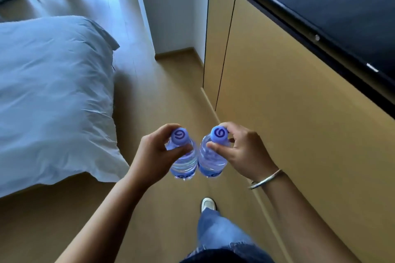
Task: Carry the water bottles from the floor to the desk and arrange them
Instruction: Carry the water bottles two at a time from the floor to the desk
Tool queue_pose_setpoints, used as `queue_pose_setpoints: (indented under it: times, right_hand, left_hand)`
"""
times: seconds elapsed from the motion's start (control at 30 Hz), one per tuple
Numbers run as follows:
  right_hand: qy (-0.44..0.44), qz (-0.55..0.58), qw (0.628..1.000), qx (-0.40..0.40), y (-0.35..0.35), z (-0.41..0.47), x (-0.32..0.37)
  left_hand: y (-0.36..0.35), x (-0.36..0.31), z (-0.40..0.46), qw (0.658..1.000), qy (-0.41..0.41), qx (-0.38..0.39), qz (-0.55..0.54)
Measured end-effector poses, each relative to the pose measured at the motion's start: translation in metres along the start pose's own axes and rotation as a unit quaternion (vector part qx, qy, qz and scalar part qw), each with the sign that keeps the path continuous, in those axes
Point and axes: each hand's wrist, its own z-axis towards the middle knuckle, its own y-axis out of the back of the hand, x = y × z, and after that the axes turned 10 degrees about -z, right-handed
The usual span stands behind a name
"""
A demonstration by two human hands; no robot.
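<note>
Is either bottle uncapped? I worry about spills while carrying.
No: the left bottle and the right bottle each show a purple cap on top.

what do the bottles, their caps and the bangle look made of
Left bottle and right bottle: clear thin plastic, glossy, ribbed, see-through.
Caps: opaque purple plastic, matte, with a printed swirl.
Bangle: likely silver-toned metal, by its bright sheen.

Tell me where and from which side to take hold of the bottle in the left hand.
Take the left bottle at its neck, just under the purple cap, coming from above and from its outer side. It hangs upright and its body nearly touches the right bottle, so the inner side is crowded. The left hand already pinches it there; the narrow neck probably suits a fingertip grip.
</note>
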Motion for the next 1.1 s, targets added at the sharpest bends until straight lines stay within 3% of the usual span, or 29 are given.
queue_pose_setpoints:
  times: [0.27,0.57,1.1]
  right_hand:
    - [0.09,0.024,0.994,0.064,-0.004,0.146,-0.025]
    - [0.112,0.039,0.99,0.079,-0.05,0.283,-0.019]
    - [0.109,0.08,0.991,-0.015,-0.169,0.57,0.067]
  left_hand:
    - [0.014,0.015,0.101,0.996,0.007,-0.085,0.003]
    - [0.055,0.061,0.203,0.98,0.045,-0.194,0.016]
    - [0.23,0.171,0.452,0.976,0.059,-0.21,-0.012]
